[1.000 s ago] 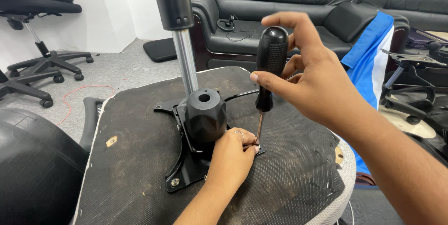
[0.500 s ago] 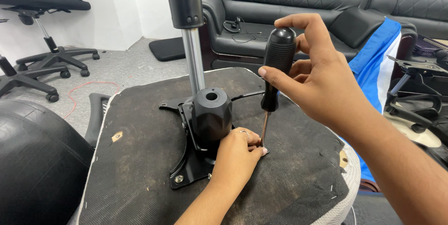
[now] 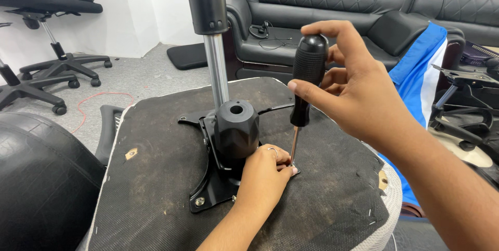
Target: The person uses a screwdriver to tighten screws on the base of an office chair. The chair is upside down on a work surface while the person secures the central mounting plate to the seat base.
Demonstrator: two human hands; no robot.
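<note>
Driving a screw into the black mounting plate (image 3: 208, 199): right hand (image 3: 358, 95) gripping the screwdriver (image 3: 306, 82), left hand (image 3: 265, 178) pinching its tip steady; next, firm downward turning.

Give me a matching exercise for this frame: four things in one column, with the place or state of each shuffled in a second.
1. screwdriver
2. left hand
3. black sofa
4. office chair

a. against the back wall
b. steadying the shaft tip on the seat underside
c. upright, gripped by the right hand
d. far left, on the floor

Pairs: 1-c, 2-b, 3-a, 4-d
</note>
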